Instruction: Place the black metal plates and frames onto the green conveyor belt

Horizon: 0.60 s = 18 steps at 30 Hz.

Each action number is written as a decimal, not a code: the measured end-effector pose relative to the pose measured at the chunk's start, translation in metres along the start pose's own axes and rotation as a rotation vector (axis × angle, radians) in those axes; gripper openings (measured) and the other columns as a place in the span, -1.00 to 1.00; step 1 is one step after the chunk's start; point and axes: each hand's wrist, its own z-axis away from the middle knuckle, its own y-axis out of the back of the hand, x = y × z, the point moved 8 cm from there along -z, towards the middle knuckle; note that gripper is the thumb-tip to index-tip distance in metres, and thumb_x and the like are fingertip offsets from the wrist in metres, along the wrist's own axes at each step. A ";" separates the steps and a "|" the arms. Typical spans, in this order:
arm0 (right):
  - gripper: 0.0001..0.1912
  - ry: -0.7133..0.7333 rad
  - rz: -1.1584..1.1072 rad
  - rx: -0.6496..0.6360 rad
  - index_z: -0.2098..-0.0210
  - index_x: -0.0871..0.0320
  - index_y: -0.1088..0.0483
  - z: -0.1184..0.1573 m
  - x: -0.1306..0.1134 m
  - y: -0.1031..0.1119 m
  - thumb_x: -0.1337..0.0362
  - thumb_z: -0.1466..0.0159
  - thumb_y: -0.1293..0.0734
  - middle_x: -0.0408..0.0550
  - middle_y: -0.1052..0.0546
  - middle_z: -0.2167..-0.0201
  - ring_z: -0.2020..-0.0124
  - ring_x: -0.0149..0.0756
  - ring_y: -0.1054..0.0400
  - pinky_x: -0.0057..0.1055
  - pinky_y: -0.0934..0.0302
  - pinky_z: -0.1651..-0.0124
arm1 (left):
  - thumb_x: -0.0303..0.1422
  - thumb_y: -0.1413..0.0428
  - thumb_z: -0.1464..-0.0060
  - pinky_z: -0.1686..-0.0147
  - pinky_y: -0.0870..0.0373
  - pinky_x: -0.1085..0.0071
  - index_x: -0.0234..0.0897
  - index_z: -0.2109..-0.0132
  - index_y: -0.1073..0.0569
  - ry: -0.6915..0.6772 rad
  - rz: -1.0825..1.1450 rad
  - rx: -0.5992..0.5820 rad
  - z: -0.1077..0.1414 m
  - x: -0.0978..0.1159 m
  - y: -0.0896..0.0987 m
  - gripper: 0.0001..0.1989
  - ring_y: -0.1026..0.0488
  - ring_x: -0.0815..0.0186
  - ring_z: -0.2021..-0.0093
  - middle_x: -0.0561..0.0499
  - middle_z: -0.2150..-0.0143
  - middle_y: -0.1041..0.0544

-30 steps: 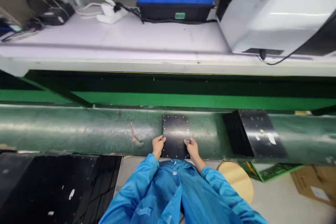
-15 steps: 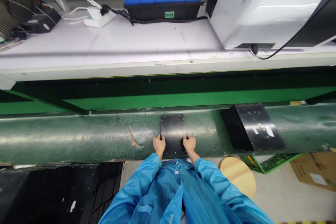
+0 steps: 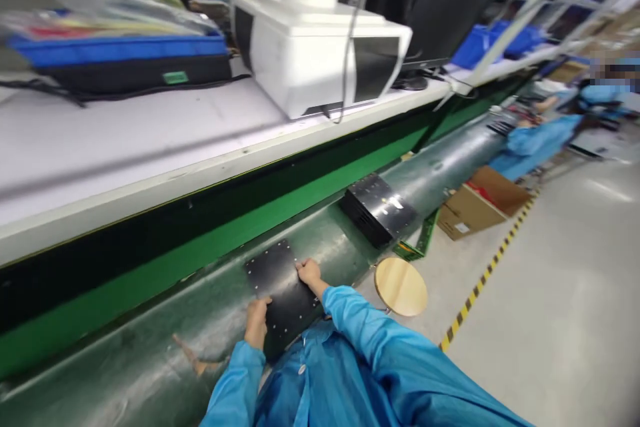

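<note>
A flat black panel (image 3: 280, 287) dotted with small rivets lies on the dark green conveyor belt (image 3: 150, 360) right in front of me. My left hand (image 3: 258, 321) grips its near left edge. My right hand (image 3: 309, 273) rests on its right edge with the fingers curled over it. Both sleeves are blue. Further along the belt to the right sits a stack of similar black panels (image 3: 379, 209).
A round wooden stool (image 3: 401, 285) stands on the floor at my right. A white machine (image 3: 320, 47) and a blue tray (image 3: 120, 57) sit on the white shelf above the belt. A cardboard box (image 3: 483, 201) and a person in blue (image 3: 545, 137) are further down the line.
The view has swung sharply to the right, down the conveyor line. Both hands stay on the black panel's edges, and the panel now appears skewed on the belt.
</note>
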 end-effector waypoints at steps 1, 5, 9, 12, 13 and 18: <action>-0.78 -0.026 -0.024 0.022 0.18 0.19 -0.60 -0.001 0.003 0.005 0.16 -0.38 -0.40 0.11 -0.70 0.13 0.07 -0.14 -0.57 -0.39 -0.29 0.06 | -0.38 -0.19 0.18 0.38 -0.44 0.26 -0.15 0.40 -0.40 0.026 -0.001 -0.027 0.001 0.001 -0.004 -0.87 -0.53 0.11 0.39 0.03 0.50 -0.48; -0.77 -0.048 -0.097 0.144 0.09 0.18 -0.58 -0.008 0.025 0.063 0.20 -0.44 -0.32 0.10 -0.68 0.05 -0.01 -0.15 -0.54 -0.37 -0.27 -0.05 | -0.45 -0.20 0.27 0.46 -0.30 0.38 -0.15 0.30 -0.35 0.084 0.016 -0.093 0.018 0.020 -0.040 -0.70 -0.44 0.24 0.44 0.13 0.48 -0.39; -0.73 0.032 -0.109 0.288 0.06 0.17 -0.58 -0.041 0.057 0.189 0.17 -0.45 -0.30 0.11 -0.66 0.01 -0.06 -0.10 -0.50 -0.32 -0.26 -0.09 | -0.33 -0.26 0.16 0.38 -0.41 0.41 -0.18 0.25 -0.40 -0.097 0.090 -0.277 0.055 0.088 -0.134 -0.72 -0.50 0.28 0.35 0.10 0.39 -0.44; -0.75 0.051 -0.106 0.411 0.10 0.15 -0.60 -0.084 0.085 0.305 0.17 -0.42 -0.32 0.10 -0.67 0.07 -0.02 -0.08 -0.51 -0.31 -0.27 -0.06 | -0.22 -0.30 0.06 0.30 -0.50 0.37 -0.21 0.29 -0.39 -0.223 0.193 -0.394 0.086 0.154 -0.228 -0.73 -0.51 0.29 0.33 0.09 0.38 -0.42; -0.76 0.034 -0.106 0.439 0.11 0.15 -0.60 -0.100 0.096 0.341 0.18 -0.41 -0.33 0.09 -0.67 0.08 0.00 -0.08 -0.51 -0.31 -0.27 -0.04 | -0.22 -0.30 0.03 0.28 -0.52 0.35 -0.21 0.30 -0.39 -0.256 0.198 -0.422 0.095 0.175 -0.261 -0.73 -0.52 0.29 0.33 0.09 0.38 -0.42; -0.75 -0.020 -0.063 0.482 0.12 0.15 -0.60 -0.174 0.138 0.453 0.17 -0.42 -0.32 0.09 -0.67 0.11 0.07 -0.12 -0.51 -0.30 -0.27 -0.01 | -0.31 -0.19 -0.15 0.23 -0.55 0.33 -0.19 0.33 -0.33 -0.388 -0.041 -0.368 0.118 0.246 -0.388 -0.83 -0.54 0.27 0.32 0.04 0.37 -0.48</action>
